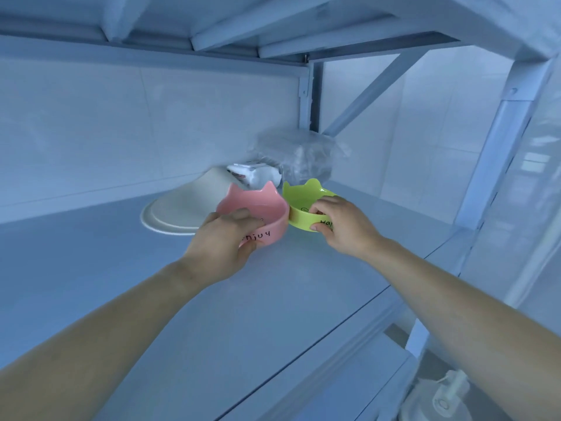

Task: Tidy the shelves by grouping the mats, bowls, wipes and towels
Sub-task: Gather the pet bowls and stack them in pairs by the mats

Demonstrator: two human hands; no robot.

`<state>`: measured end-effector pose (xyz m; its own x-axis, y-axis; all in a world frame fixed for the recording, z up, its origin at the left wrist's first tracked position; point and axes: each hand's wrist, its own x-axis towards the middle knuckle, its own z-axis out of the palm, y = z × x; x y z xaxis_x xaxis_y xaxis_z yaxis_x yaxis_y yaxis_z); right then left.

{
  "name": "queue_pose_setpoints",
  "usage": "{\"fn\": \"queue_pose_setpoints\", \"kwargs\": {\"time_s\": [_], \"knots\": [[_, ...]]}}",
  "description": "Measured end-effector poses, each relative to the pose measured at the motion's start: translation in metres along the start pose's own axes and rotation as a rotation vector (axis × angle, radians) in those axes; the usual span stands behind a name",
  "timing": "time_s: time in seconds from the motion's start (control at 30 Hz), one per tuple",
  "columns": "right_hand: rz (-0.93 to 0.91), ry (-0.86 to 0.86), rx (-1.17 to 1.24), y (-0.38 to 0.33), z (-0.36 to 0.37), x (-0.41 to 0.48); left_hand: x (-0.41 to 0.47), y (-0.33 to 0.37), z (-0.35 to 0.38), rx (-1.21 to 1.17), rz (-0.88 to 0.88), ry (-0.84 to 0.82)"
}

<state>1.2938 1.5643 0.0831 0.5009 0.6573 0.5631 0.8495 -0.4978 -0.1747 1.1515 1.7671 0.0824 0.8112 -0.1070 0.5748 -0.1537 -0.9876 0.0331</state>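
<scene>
A pink cat-eared bowl [258, 205] and a lime green cat-eared bowl [303, 194] stand side by side on the grey shelf [106, 268], their rims touching. My left hand [226, 238] grips the pink bowl's near rim, thumb outside, fingers inside. My right hand [340, 221] grips the green bowl's near rim the same way. Behind them lies an off-white oval mat [185, 205], tilted up against a white wipes pack [253, 174]. A bundle in clear plastic wrap [303, 153] stands in the back right corner.
A shelf post [494, 153] and a diagonal brace [373, 89] frame the right side. The upper shelf's underside [243, 25] hangs close overhead. A lower shelf [349, 387] and a white object [446, 396] show at the bottom right.
</scene>
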Motion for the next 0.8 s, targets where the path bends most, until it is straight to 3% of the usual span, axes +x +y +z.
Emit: {"fn": "queue_pose_setpoints", "kwargs": {"time_s": [0.3, 0.8], "knots": [[-0.031, -0.072, 0.003, 0.130, -0.006, 0.023, 0.084, 0.050, 0.079, 0.039, -0.077, -0.085], [-0.075, -0.166, 0.066, 0.195, 0.030, 0.064, 0.138, 0.048, 0.131, 0.119, -0.318, -0.171]]}}
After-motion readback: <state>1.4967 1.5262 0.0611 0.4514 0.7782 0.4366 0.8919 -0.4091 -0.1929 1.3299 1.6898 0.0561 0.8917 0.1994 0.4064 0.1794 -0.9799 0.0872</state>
